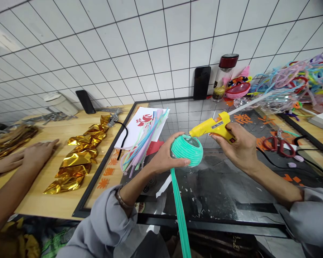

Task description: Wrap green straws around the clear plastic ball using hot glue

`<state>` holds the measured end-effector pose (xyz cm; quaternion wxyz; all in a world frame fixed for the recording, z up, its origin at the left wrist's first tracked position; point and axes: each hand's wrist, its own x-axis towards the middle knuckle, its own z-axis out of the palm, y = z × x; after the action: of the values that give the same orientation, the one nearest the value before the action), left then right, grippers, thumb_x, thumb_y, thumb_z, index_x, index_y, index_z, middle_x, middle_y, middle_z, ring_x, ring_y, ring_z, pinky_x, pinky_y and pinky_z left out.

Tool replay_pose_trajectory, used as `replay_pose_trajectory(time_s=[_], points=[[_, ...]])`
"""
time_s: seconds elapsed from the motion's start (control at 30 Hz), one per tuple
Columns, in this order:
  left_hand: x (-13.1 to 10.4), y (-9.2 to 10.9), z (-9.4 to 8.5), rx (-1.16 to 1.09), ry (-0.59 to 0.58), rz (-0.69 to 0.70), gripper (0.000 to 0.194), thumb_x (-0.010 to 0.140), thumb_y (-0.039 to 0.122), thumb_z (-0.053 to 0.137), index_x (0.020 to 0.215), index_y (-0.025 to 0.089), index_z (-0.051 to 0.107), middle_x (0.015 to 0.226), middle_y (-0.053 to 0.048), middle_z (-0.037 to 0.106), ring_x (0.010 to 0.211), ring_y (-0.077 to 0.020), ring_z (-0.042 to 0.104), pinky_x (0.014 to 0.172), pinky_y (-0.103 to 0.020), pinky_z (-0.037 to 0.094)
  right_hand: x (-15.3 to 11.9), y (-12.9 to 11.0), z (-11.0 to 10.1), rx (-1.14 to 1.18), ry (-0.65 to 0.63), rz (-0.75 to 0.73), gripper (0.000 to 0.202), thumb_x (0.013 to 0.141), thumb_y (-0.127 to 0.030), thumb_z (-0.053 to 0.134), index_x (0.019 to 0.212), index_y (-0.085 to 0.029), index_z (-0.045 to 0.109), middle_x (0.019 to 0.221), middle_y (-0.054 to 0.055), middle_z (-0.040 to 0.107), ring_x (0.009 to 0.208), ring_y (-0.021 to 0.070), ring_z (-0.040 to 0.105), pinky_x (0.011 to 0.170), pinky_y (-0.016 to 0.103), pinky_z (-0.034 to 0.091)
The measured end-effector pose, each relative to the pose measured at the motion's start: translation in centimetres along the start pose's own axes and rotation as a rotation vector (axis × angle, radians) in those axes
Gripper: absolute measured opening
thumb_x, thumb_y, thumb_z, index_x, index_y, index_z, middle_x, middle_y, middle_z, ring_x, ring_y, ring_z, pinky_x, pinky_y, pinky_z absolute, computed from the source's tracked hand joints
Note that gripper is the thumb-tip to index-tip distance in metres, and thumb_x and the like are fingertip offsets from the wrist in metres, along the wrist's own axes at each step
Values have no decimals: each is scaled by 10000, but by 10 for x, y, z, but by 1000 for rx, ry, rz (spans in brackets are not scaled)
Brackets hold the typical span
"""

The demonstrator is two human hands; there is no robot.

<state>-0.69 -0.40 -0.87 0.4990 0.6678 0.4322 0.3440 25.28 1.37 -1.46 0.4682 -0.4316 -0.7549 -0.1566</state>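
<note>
In the head view, my left hand [165, 154] grips a round bowl wrapped in green cord [188, 152], with its opening tilted up toward the right. A long loose tail of green cord [179, 208] hangs from the bowl past the table's front edge. My right hand [239, 143] is closed around the handle of a yellow hot glue gun [213, 125], a clear glue stick running out of its back. The gun's nozzle points left and sits at the bowl's rim; whether it touches cannot be made out.
Pastel pipe cleaners [148, 139] lie on white paper at left. Twisted gold foil [78, 157] and a co-worker's hands [35, 156] are farther left. Red scissors [279, 143] and black cables lie right. A phone [201, 83], glass bottle [222, 80] and tangled pipe cleaners [287, 80] stand behind.
</note>
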Motion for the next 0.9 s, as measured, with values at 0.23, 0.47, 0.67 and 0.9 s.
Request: replay_pose_trajectory(time_s=[0.23, 0.47, 0.67, 0.9], points=[[0, -3, 0, -11, -8, 17, 976, 579, 413, 861, 1415, 173, 419, 1353, -149, 562, 1202, -330, 551, 1045, -461, 452, -1, 1, 0, 12, 9, -4, 209, 922, -407, 658, 907, -229, 550, 736, 23, 643, 603, 179, 586, 549, 316, 422], [0, -5, -1, -42, -14, 1, 973, 586, 413, 862, 1420, 185, 416, 1280, -130, 587, 1102, -293, 574, 964, -429, 487, 0, 1, -1, 26, 13, 2, 215, 902, -395, 684, 903, -229, 547, 752, 31, 659, 584, 175, 568, 525, 313, 398], [1, -6, 0, -53, -21, 13, 975, 583, 417, 871, 1416, 195, 417, 1311, -136, 580, 1136, -312, 575, 991, -453, 476, 1, 0, -1, 28, -2, -10, 211, 919, -401, 665, 901, -228, 546, 740, 21, 649, 583, 171, 570, 529, 309, 404], [1, -6, -2, -24, -24, 16, 985, 578, 416, 865, 1421, 183, 410, 1375, -159, 550, 1210, -345, 542, 1057, -503, 429, 0, 1, -1, 46, -1, -23, 202, 923, -388, 658, 907, -223, 543, 772, 37, 659, 619, 182, 596, 550, 315, 430]])
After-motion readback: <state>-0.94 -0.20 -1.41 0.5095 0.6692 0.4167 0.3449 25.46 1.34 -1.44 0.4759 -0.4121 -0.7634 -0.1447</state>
